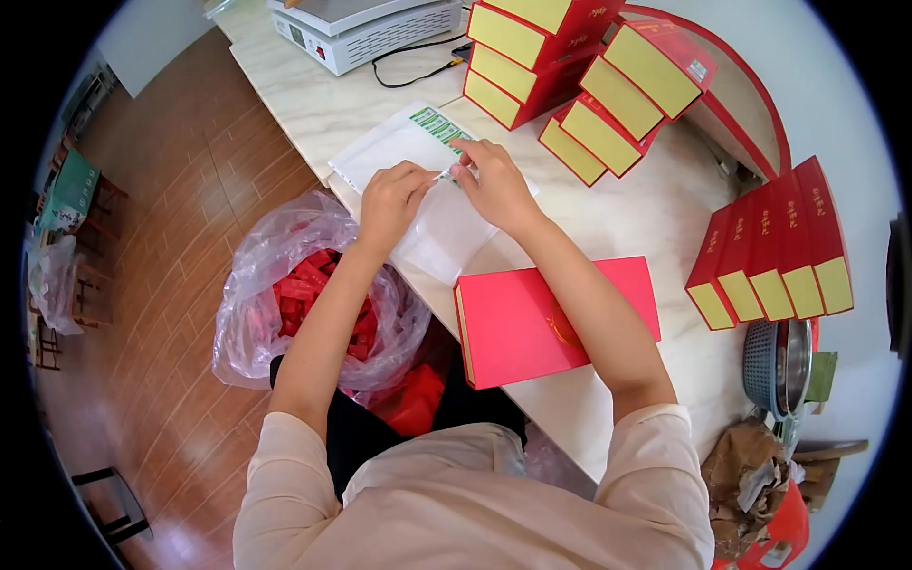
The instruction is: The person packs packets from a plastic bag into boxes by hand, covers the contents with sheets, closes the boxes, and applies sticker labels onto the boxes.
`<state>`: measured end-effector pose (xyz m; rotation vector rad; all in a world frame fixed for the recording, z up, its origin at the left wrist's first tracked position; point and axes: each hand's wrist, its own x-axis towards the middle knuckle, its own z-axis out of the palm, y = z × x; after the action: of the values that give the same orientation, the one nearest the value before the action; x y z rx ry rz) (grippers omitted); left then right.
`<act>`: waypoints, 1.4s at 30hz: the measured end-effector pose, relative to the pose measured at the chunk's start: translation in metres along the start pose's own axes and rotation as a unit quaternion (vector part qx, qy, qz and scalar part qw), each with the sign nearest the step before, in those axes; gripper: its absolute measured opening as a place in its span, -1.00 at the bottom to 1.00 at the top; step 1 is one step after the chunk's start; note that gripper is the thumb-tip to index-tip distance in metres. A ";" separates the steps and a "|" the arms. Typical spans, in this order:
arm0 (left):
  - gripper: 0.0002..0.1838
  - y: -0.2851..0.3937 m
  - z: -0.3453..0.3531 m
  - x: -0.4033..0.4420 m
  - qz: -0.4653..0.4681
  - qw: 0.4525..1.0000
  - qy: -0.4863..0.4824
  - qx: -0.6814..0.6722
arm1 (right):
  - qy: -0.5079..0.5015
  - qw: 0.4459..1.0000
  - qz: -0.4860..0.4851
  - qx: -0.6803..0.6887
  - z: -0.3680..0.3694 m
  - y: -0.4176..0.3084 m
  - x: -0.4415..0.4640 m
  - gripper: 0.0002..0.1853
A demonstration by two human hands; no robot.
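Both hands meet over a white sheet that bears green and white stickers. My left hand has its fingers bent and pinched at a small whitish piece near the sheet's lower edge. My right hand pinches the same spot from the other side, its index finger near the stickers. What lies between the fingertips is too small to name. Beneath the hands a translucent whitish sheet hangs toward the table edge. A red box with yellow sides lies flat under my right forearm.
Red and yellow boxes stand stacked at the back, more beside them. A row of boxes is at the right. A scale-like device sits back left. A plastic bag of red pieces is below the table's left edge.
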<state>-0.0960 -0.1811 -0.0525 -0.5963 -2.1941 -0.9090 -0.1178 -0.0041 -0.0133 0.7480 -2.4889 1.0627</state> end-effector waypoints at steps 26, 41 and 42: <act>-0.81 0.004 0.000 0.000 -0.041 0.999 0.004 -0.020 | 0.002 0.997 -0.061 -0.047 -0.005 -0.010 0.001 -0.85; -0.70 -0.008 0.000 0.004 -0.299 0.934 -0.030 -0.194 | 0.099 0.966 -0.198 -0.134 -0.008 -0.020 0.006 -0.88; -0.70 -0.009 -0.005 0.008 -0.299 0.933 -0.030 -0.196 | 0.093 0.967 -0.199 -0.132 -0.008 -0.019 0.005 -0.86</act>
<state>-0.1048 -0.1893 -0.0473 -0.1114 -2.2988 -1.6896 -0.1103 -0.0112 0.0054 0.9620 -2.1393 0.6130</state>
